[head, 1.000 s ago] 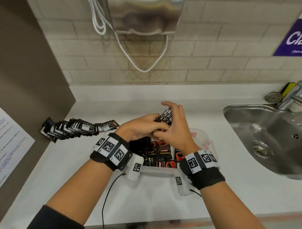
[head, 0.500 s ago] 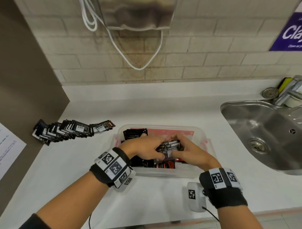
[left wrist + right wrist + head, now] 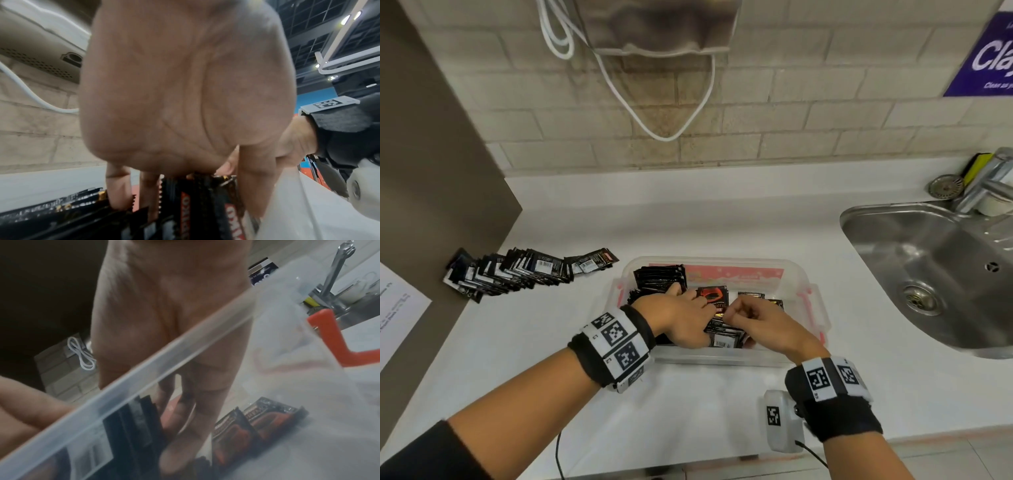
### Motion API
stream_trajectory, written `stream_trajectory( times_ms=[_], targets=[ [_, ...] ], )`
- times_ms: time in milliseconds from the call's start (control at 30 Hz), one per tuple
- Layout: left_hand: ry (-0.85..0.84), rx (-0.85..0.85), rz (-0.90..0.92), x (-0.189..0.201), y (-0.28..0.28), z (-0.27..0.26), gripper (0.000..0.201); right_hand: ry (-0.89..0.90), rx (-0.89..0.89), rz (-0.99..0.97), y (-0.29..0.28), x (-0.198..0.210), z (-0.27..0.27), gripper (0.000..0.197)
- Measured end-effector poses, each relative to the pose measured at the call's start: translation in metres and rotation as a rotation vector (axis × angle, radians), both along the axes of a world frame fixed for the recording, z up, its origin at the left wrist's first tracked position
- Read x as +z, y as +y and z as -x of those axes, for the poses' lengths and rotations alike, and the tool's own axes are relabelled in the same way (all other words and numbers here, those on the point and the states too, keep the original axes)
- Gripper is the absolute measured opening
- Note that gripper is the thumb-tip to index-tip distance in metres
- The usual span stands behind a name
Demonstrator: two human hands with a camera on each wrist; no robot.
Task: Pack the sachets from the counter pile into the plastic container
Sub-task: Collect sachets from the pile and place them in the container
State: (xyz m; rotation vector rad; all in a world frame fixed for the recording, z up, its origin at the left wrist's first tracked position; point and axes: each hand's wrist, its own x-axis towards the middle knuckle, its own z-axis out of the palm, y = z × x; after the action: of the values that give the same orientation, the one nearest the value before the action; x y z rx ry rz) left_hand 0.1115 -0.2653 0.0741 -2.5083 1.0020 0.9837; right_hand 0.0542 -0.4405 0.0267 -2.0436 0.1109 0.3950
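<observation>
A clear plastic container [image 3: 722,358] with red clips stands on the white counter. In it are an upright row of black sachets [image 3: 659,279] at the back left and flat red-printed ones [image 3: 714,296]. Both hands are down inside it, close together. My left hand [image 3: 702,311] and right hand [image 3: 736,310] grip one bundle of sachets [image 3: 722,337] from either side. In the left wrist view my fingers [image 3: 119,186] reach down among black sachets [image 3: 185,211]. Through the container rim [image 3: 164,350], the right fingers [image 3: 180,415] lie against the stack [image 3: 131,426]. The counter pile [image 3: 517,274] fans out at the left.
A steel sink [image 3: 928,274] with a tap [image 3: 989,181] lies to the right. A wall unit [image 3: 661,24] with a looping white cable [image 3: 671,137] hangs over the counter. A brown side panel [image 3: 431,171] with a paper sheet [image 3: 397,315] bounds the left.
Both hands came down with the bundle from above the container into it, and now hold it low among the packed sachets.
</observation>
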Motion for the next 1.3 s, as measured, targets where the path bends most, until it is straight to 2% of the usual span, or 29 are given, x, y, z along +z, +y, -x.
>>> stream_trajectory(
  times_ms=[100, 200, 400, 500, 667, 867, 1033, 1300],
  targets=[
    [0.048, 0.051, -0.017, 0.0, -0.003, 0.002, 0.068, -0.01, -0.037, -0.089, -0.002, -0.001, 0.001, 0.013],
    [0.057, 0.05, -0.032, -0.001, -0.005, 0.007, 0.073, -0.021, -0.038, -0.089, -0.002, -0.001, 0.001, 0.015],
    [-0.112, -0.043, 0.065, -0.001, -0.003, 0.012, 0.064, -0.009, -0.06, -0.074, -0.003, 0.0, 0.0, 0.011],
    [-0.113, -0.051, 0.172, -0.005, 0.002, 0.015, 0.059, 0.014, -0.053, -0.118, -0.003, 0.0, 0.002, 0.009],
    [-0.135, -0.07, 0.219, -0.011, 0.01, 0.029, 0.085, 0.033, -0.081, -0.181, -0.005, 0.0, 0.001, 0.009],
    [-0.178, -0.075, 0.235, -0.018, 0.016, 0.039, 0.079, 0.031, -0.048, -0.096, -0.003, -0.003, -0.001, 0.015],
    [-0.221, -0.088, 0.273, -0.019, 0.018, 0.039, 0.085, 0.064, -0.017, -0.139, -0.003, -0.003, -0.002, 0.013],
    [-0.308, -0.117, 0.359, -0.021, 0.017, 0.036, 0.085, 0.037, -0.034, -0.115, -0.002, -0.008, -0.005, 0.03]
  ],
)
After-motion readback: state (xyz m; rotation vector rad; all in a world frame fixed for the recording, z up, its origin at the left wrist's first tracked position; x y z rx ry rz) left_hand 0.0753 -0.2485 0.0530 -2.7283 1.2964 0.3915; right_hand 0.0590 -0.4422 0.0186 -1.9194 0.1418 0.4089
